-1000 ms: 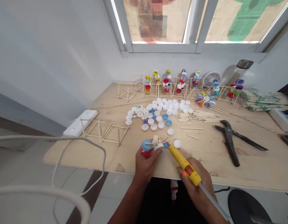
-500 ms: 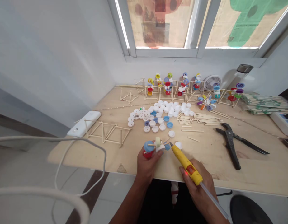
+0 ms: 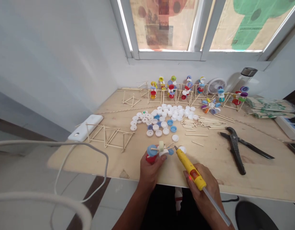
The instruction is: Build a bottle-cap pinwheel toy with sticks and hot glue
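My left hand (image 3: 149, 172) is closed around a small wheel of bottle caps and sticks (image 3: 163, 153), with blue, red and white caps showing. Wrapped in my right hand (image 3: 204, 188) is a yellow glue gun (image 3: 190, 169), its small red light lit and a clear glue stick (image 3: 216, 206) coming out of its back. The gun's dark nozzle points up and left, close to a stick end on the wheel's right side; whether they touch I cannot tell. Just beyond the nozzle lies a loose white cap (image 3: 182, 149).
Loose white and blue caps (image 3: 165, 119) and cut sticks (image 3: 209, 122) lie mid-table. Black pliers (image 3: 235, 147) rest at right. Stick frames (image 3: 110, 135) and a white power strip (image 3: 85, 127) stand left, beside a looping cable. Finished cap wheels (image 3: 171, 91), a fan (image 3: 216, 85) and a bottle (image 3: 245, 81) line the wall.
Both hands stay almost where they were. The glue gun's tip sits nearly unchanged beside the wheel, and the whole view has shifted very slightly.
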`<state>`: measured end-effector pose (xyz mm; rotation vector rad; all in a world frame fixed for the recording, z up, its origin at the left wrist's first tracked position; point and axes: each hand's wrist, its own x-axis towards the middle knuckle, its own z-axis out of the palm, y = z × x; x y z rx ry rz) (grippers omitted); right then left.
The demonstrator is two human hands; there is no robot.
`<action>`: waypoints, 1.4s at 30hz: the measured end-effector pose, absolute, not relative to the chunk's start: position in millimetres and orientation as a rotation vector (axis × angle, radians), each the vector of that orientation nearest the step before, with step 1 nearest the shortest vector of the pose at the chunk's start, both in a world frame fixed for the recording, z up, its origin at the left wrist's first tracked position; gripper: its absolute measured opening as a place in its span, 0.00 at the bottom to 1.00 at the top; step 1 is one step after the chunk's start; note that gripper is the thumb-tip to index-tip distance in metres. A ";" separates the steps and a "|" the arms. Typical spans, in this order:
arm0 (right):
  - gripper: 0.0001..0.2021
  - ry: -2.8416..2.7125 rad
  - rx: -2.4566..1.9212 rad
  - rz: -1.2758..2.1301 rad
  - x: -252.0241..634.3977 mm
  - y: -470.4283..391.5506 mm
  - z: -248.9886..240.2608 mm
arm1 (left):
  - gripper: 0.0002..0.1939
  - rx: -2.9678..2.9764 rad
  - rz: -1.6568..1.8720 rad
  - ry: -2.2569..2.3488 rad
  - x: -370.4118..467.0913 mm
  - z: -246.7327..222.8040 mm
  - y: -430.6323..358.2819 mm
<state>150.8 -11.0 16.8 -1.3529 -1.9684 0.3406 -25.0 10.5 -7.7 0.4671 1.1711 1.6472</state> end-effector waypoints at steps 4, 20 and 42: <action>0.09 -1.986 -1.348 0.330 149.6 -12.4 20.2 | 0.24 0.471 1.645 1.160 -24.3 -4.7 10.9; 0.10 -1.864 -1.501 0.121 195.4 4.2 47.8 | 0.18 0.463 1.692 1.103 -25.4 3.2 11.4; 0.19 -2.275 -1.638 -0.740 361.3 67.1 16.4 | 0.16 0.500 1.700 1.018 -27.3 5.2 13.7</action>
